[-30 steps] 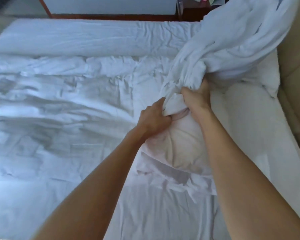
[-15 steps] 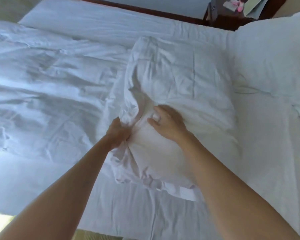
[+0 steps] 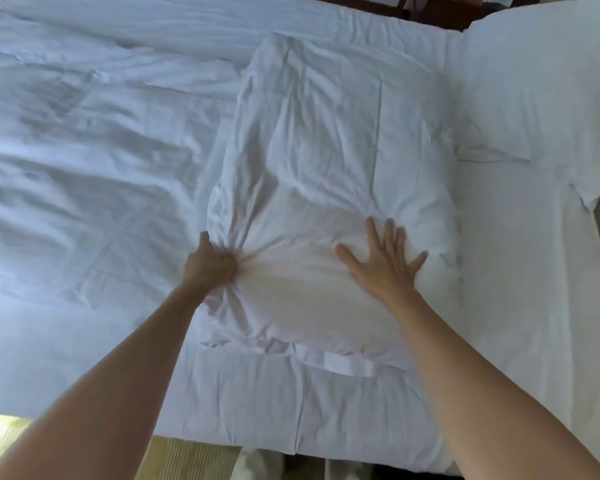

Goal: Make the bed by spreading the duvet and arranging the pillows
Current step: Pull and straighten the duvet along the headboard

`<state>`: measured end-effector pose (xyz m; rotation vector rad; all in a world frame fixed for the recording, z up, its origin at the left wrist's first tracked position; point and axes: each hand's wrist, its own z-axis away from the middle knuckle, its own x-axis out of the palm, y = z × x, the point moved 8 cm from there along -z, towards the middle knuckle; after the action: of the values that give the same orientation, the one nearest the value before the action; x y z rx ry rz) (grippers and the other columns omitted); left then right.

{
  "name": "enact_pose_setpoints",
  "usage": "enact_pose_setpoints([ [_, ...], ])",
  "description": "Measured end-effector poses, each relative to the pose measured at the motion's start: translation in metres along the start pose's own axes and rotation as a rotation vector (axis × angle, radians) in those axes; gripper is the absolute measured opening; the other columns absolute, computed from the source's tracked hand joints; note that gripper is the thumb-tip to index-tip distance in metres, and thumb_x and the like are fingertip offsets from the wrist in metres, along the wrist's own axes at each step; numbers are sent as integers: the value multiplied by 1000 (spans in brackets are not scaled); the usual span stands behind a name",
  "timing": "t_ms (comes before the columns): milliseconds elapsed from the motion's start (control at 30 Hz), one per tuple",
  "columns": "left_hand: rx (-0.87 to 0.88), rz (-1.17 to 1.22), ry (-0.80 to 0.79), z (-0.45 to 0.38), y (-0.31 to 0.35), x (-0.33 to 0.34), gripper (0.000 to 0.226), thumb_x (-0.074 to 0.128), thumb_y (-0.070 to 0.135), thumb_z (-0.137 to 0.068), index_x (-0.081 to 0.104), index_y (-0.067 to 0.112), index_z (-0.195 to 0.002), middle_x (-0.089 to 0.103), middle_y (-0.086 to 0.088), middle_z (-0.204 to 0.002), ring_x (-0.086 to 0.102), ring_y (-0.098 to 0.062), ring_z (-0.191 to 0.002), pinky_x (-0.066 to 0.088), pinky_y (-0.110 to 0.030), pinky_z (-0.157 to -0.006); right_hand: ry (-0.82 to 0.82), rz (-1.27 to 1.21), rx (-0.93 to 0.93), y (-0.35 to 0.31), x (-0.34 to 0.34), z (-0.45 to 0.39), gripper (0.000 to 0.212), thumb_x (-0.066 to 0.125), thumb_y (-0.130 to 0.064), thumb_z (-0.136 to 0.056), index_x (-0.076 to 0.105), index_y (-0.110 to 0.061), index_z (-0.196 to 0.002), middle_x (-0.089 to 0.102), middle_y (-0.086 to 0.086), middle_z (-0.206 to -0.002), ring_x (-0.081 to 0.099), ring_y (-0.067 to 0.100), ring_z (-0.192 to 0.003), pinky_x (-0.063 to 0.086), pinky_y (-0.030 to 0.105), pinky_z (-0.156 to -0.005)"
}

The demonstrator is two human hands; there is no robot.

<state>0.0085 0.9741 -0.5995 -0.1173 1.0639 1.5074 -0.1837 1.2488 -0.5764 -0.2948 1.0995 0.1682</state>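
Observation:
A white pillow [image 3: 326, 161] in a loose, wrinkled case lies flat across the middle of the bed. My left hand [image 3: 210, 266] grips a bunch of the pillowcase fabric at the pillow's left edge, and creases fan out from the fist. My right hand [image 3: 383, 261] lies flat on the pillow's near right part with its fingers spread. The rumpled white duvet [image 3: 84, 140] covers the left part of the bed. A second white pillow [image 3: 541, 88] sits at the far right, at the head end.
The white bed sheet [image 3: 520, 306] shows bare to the right of the pillow. The near mattress edge [image 3: 257, 441] runs along the bottom, with tan floor below it. A dark wooden nightstand [image 3: 440, 8] stands beyond the bed, top right.
The pillow, held up bunched in both hands a second ago, now lies flat on the bed. My right hand let go of it and spread flat on it. My left hand still grips the fabric.

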Motion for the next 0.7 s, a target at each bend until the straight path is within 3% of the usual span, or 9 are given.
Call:
enact_pose_setpoints([
  [100, 8, 227, -37, 5, 18, -9, 23, 58, 11, -70, 51, 5, -92, 54, -9, -77, 51, -29, -72, 47, -27, -60, 15, -47, 100, 23, 1, 3, 98, 18, -93, -73, -3, -42, -154, -13, -1, -165, -15, 24, -151, -9, 70, -110],
  [167, 74, 497, -143, 19, 43, -11, 7, 54, -1, -60, 49, 1, -64, 47, -4, -51, 42, -21, -54, 38, -17, -42, 44, -126, 142, 36, 3, 5, 98, 19, -92, -74, 0, -41, -155, -10, 0, -165, -13, 26, -151, -7, 69, -112],
  [200, 120, 591, -194, 28, 57, -14, 8, 49, -4, -54, 48, -2, -62, 45, -5, -49, 41, -20, -53, 36, -17, -43, 79, -193, 141, 39, 3, 6, 95, 20, -90, -76, 3, -40, -155, -7, 0, -165, -11, 25, -151, -5, 68, -113],
  [333, 210, 880, -411, 36, 77, -4, 50, 37, -13, -51, 57, -14, -97, 61, -19, -81, 60, -34, -72, 52, -34, -64, 305, -542, 69, 46, -8, 14, 85, 23, -81, -80, 21, -37, -154, 13, 3, -165, 7, 19, -152, 11, 53, -121],
  [433, -64, 667, -159, 10, 14, 4, 28, 40, -11, -52, 55, 0, -73, 55, -12, -56, 52, -30, -56, 47, -21, -45, 321, -385, 12, 60, -5, 16, 88, 25, -80, -81, 20, -34, -155, 12, 4, -165, 9, 20, -152, 12, 47, -122],
  [500, -177, 448, -13, -3, -21, 0, 24, 43, -14, -68, 55, 4, -76, 51, -13, -64, 47, -26, -57, 44, -21, -42, 252, -186, 4, 70, 7, 17, 90, 26, -83, -81, 14, -34, -156, 6, 0, -166, 4, 19, -152, 5, 52, -121],
  [567, -143, 250, 75, -8, -29, -3, 24, 43, -1, -78, 57, 7, -95, 57, -13, -82, 55, -29, -70, 54, -30, -55, 188, -96, 26, 77, 19, 20, 91, 28, -85, -80, 9, -38, -155, 0, -3, -166, -2, 18, -152, -3, 62, -117],
  [633, -91, 108, 105, -8, -30, 0, 40, 44, 19, -74, 55, 6, -110, 62, -17, -101, 61, -36, -89, 57, -44, -77, 132, -121, 73, 82, 24, 22, 95, 26, -91, -75, 2, -43, -154, -7, -5, -165, -8, 19, -152, -5, 70, -112],
  [700, -77, 66, 86, -2, -30, 9, 51, 45, 28, -70, 54, 1, -112, 63, -25, -107, 62, -43, -96, 53, -48, -80, 70, -172, 125, 89, 27, 21, 100, 24, -96, -69, -5, -47, -152, -13, -6, -165, -13, 21, -151, -2, 74, -109],
])
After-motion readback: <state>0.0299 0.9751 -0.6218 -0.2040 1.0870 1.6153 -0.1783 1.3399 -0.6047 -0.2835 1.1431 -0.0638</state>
